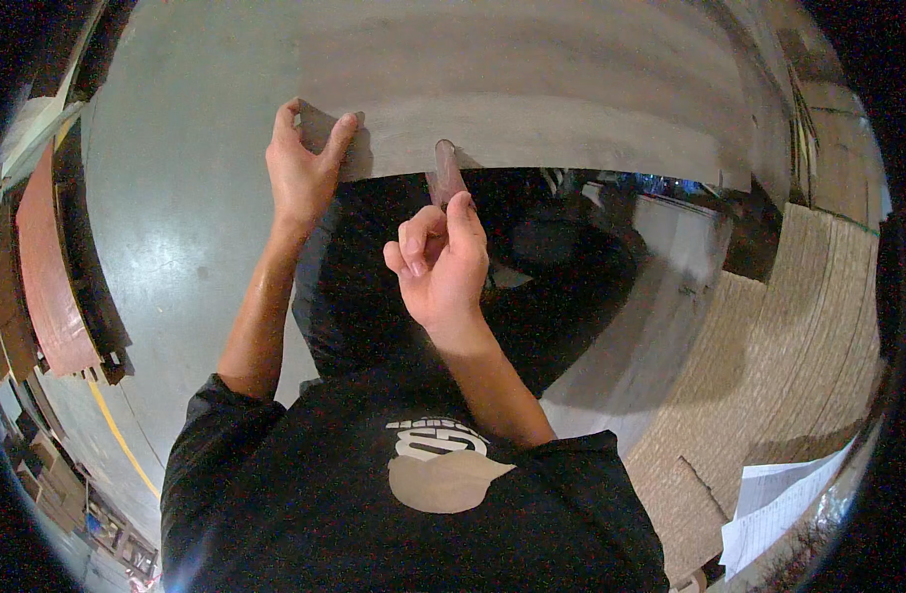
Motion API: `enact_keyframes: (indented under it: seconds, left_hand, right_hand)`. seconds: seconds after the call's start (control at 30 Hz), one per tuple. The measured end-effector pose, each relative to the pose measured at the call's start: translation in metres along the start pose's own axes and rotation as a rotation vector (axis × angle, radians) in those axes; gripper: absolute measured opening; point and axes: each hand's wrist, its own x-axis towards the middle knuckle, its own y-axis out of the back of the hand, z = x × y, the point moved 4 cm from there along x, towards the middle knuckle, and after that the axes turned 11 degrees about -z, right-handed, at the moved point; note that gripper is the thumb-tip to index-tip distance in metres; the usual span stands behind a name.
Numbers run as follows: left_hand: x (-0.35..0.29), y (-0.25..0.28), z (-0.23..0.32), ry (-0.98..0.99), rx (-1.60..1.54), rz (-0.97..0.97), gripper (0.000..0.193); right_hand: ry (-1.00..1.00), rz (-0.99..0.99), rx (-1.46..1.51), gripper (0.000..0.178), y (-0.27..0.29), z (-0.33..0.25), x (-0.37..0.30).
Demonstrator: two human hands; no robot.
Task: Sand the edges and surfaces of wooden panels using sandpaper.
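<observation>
Right hand (pixel 443 272) is mid-frame, palm turned up, fingers curled in, thumb closed down on what looks like a stick-like tool (pixel 445 173). The tool is slim, pinkish-brown, rounded at the far end, and too blurry for me to say what it actually is. It points up the frame and overlaps the near edge of the big grey wood-grain board (pixel 552 109). Can't tell if the tip is touching it.

Left hand (pixel 306 178) is upper left of centre, at the board's near left corner. Thumb and fingers are well parted; can't tell if it's gripping or just resting there.

The board fills the top middle and runs off to the upper right. My read: the step in hand is some sort of edge work, left steadying, right on the tool. I'd say the next move calls for a firm left hand and the tip lined up square with that edge.

Further out: black T-shirt (pixel 295 494) along the bottom, smooth grey floor (pixel 186 227) on the left with a yellow line (pixel 122 435) lower down, reddish panels (pixel 52 267) far left, tan boards (pixel 769 366) on the right, paper sheets (pixel 774 509) lower right.
</observation>
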Motion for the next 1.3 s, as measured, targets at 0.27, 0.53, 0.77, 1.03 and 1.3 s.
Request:
enact_keyframes:
  seconds: [0.27, 0.53, 0.77, 1.03, 1.3]
  left_hand:
    - [0.003, -0.003, 0.001, -0.044, -0.029, 0.012, 0.064]
    - [0.008, 0.005, -0.008, 0.140, -0.409, -0.173, 0.064]
    - [-0.023, 0.067, -0.041, 0.167, -0.445, -0.203, 0.059]
    - [-0.041, 0.156, -0.076, 0.258, -0.369, -0.255, 0.073]
    - [0.027, 0.217, 0.067, -0.161, -0.278, -0.188, 0.059]
  right_hand:
    - [0.105, 0.048, -0.082, 0.052, -0.010, -0.018, -0.046]
    - [0.889, -0.008, -0.969, 0.057, 0.040, -0.139, -0.102]
    - [0.894, 0.445, -2.239, 0.054, 0.082, -0.248, -0.069]
    - [1.051, -0.151, -2.172, 0.023, 0.110, -0.239, -0.034]
    - [1.418, -0.106, -2.499, 0.026, -0.081, -0.292, -0.087]
